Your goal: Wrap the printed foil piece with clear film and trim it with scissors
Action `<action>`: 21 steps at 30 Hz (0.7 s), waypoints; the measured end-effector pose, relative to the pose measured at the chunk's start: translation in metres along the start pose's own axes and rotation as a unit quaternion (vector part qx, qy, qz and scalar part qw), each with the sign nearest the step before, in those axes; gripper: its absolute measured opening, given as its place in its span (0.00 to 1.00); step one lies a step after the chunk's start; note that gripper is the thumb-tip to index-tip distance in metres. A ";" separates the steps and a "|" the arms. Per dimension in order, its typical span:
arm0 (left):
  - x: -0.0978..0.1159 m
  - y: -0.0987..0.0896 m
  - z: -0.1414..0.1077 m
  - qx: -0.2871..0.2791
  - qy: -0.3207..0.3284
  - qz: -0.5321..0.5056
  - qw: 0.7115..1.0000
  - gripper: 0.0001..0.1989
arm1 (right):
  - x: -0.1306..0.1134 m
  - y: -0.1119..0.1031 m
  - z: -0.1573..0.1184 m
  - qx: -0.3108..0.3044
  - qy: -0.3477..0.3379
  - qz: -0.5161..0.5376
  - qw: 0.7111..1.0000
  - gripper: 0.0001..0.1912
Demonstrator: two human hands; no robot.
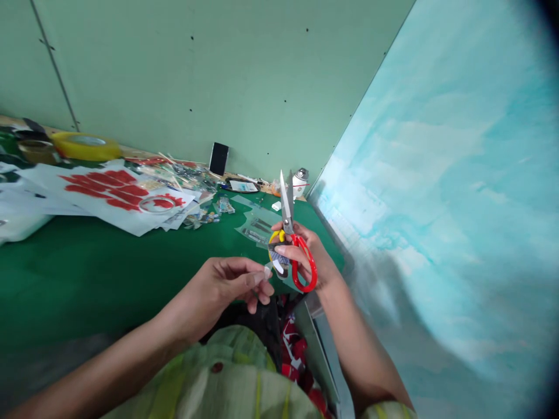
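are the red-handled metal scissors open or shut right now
Slightly open: the red-handled metal scissors point upward in the right hand, their blade tips apart.

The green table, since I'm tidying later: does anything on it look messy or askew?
Yes: at left, the papers lie fanned unevenly, their corners jutting out, and a jumbled heap of small bits sprawls beside them. No spill shows.

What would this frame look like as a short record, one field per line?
left hand: pinches a small pale scrap
right hand: holds scissors and a yellow-edged cutout
scissors: red handles, blades slightly apart
scrap joined to cutout: cannot tell
table: green, beneath both hands
left side: yellow tape, red-printed papers
by wall: upright black slab, perhaps a phone
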State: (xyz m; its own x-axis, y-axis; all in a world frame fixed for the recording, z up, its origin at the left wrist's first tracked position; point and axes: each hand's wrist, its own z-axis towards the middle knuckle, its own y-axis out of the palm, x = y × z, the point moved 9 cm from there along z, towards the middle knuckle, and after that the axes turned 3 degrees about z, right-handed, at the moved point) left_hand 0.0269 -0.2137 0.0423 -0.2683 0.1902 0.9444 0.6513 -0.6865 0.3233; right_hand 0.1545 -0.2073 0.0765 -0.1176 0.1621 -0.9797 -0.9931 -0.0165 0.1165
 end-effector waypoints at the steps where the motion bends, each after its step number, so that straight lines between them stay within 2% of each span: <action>1: 0.000 0.000 0.000 0.001 0.000 0.002 1.000 0.11 | 0.000 0.000 0.000 0.000 0.001 0.000 1.000 0.19; 6: 0.000 -0.002 0.002 0.023 -0.003 0.006 1.000 0.11 | 0.001 -0.009 0.003 0.035 -0.013 -0.042 0.998 0.19; 9: -0.001 -0.009 0.002 0.044 -0.005 0.001 0.999 0.11 | 0.003 -0.029 -0.001 0.096 -0.047 -0.112 0.988 0.18; 11: -0.002 -0.015 0.002 0.058 -0.006 0.000 0.998 0.10 | 0.000 -0.044 -0.015 0.146 -0.086 -0.169 0.971 0.19; 13: -0.001 -0.020 0.001 0.067 -0.007 0.003 0.998 0.10 | -0.010 -0.051 -0.039 0.175 -0.126 -0.257 0.942 0.19; 14: 0.000 -0.021 0.001 0.071 -0.008 0.006 0.997 0.10 | -0.015 -0.047 -0.053 0.165 -0.141 -0.315 0.924 0.19; 15: 0.001 -0.023 0.001 0.074 -0.008 0.009 0.997 0.10 | -0.022 -0.039 -0.069 0.151 -0.161 -0.380 0.898 0.19; 18: 0.006 -0.026 0.000 0.094 -0.008 0.018 0.995 0.10 | -0.037 0.000 -0.109 0.050 -0.211 -0.548 0.808 0.22; 19: 0.007 -0.027 -0.001 0.102 -0.008 0.022 0.995 0.10 | -0.039 0.011 -0.119 0.025 -0.220 -0.577 0.786 0.21; 21: 0.008 -0.028 -0.002 0.113 -0.013 0.027 0.993 0.11 | -0.039 0.024 -0.128 -0.006 -0.216 -0.608 0.764 0.18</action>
State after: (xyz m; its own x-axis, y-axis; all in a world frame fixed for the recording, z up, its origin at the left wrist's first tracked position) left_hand 0.0046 -0.1942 0.0404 -0.2134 0.1773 0.9607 0.8078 -0.5210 0.2756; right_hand 0.1354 -0.3398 0.0964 0.9015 0.3748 -0.2166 -0.3672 0.3972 -0.8410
